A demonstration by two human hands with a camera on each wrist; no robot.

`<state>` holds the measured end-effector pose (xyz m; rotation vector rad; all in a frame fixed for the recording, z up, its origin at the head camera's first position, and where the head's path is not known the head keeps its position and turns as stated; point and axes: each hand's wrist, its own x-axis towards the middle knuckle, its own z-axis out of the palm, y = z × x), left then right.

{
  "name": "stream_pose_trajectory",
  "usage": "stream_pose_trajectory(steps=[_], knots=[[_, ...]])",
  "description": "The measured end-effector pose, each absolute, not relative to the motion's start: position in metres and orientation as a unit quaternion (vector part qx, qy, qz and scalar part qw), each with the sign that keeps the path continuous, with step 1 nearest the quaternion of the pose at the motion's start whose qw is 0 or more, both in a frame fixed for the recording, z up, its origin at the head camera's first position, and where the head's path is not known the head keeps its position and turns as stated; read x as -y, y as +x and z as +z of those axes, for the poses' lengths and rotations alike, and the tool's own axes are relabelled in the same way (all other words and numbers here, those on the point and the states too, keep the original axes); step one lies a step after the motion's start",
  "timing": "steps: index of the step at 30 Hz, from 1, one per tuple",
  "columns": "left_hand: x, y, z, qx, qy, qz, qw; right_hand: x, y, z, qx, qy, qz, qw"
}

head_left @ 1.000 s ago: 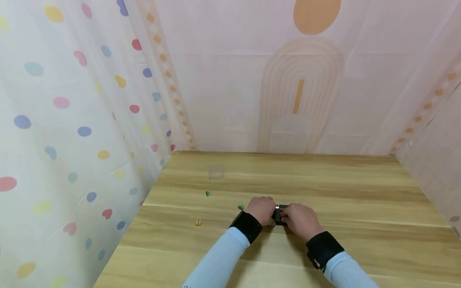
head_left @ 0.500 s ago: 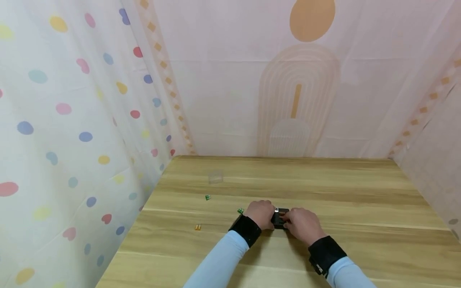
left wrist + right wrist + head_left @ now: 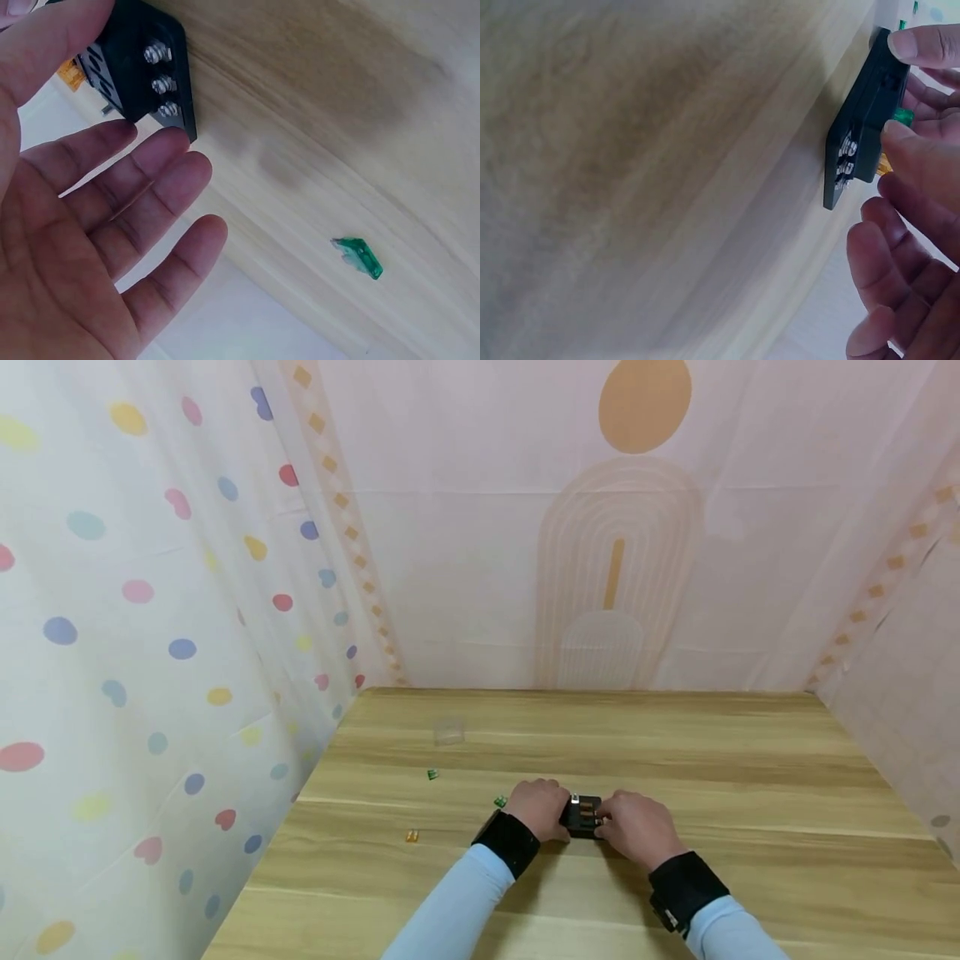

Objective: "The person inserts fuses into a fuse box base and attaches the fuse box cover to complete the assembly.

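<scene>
A black fuse block with metal terminals along its side lies on the table. My left hand grips its left end, thumb on top; in the left wrist view its other fingers spread loosely below the fuse block. At the right end, my right hand pinches an orange blade fuse between thumb and index finger, with the other fingers loosely bent. A green fuse shows behind the right thumb on the block. Part of the block is hidden behind the hands.
Left of the hands lie a green blade fuse close to the left wrist, another green fuse farther back and an orange fuse nearer the front. A clear plastic box stands at the back left of the wooden table.
My right hand has shifted slightly right along the fuse block, uncovering more of its top. The left hand keeps its hold. The head view has tilted up a little.
</scene>
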<state>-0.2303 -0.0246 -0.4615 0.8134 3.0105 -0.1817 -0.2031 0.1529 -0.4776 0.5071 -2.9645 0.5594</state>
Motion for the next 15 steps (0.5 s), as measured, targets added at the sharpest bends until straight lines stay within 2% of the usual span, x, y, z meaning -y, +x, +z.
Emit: stream_pose_trajectory(steps=[9, 15], knots=[[0.03, -0.231, -0.459, -0.969, 0.242, -0.04, 0.026, -0.156, -0.203, -0.478, 0.971, 0.166, 0.167, 0.048], [0.036, -0.233, -0.453, -0.972, 0.23, -0.033, 0.025, -0.159, -0.207, -0.475, 0.973, 0.16, 0.164, 0.032]])
